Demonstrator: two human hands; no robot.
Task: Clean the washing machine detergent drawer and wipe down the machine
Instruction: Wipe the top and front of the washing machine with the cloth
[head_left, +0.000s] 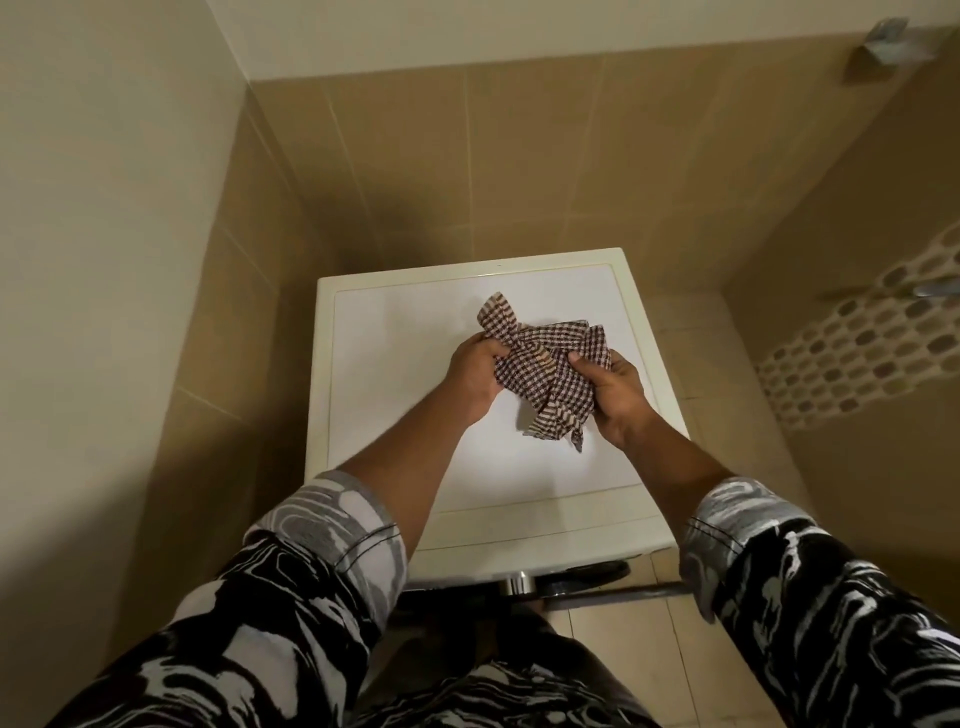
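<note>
Washing machine (415, 374) stands in a tiled corner, seen from above; white top panel with a cream rim, back edge close to the rear wall, left side near the plain left wall; detergent drawer not discernible from this angle; part of a dark round door and a chrome fitting show below the front edge, details unclear.

Checked cloth (545, 364), brown-and-white, bunched and crumpled, held above the middle of the machine's top; one corner sticks up toward the rear wall, loose ends hang down toward the panel on the right side; whether the lowest tip touches the panel, cannot tell.

Left hand (475, 371) grasps the cloth's left side, fingers curled into the fabric, thumb side up; right hand (618, 389) grasps the cloth's right side, fingers closed round a fold, thumb pressed on top; both hands close together with the cloth bundled between them; both forearms bare, reaching forward over the front of the machine.

Sleeves (291, 597) in a black, white and grey swirl print, pushed up to mid-forearm on both arms.

Tan wall tiles (519, 156) behind and right of the machine; a band of pebble mosaic (857, 343) runs along the right wall; a metal bracket (883, 39) high in the upper right corner; pale floor tiles (623, 649) visible beside and below the machine's front.
</note>
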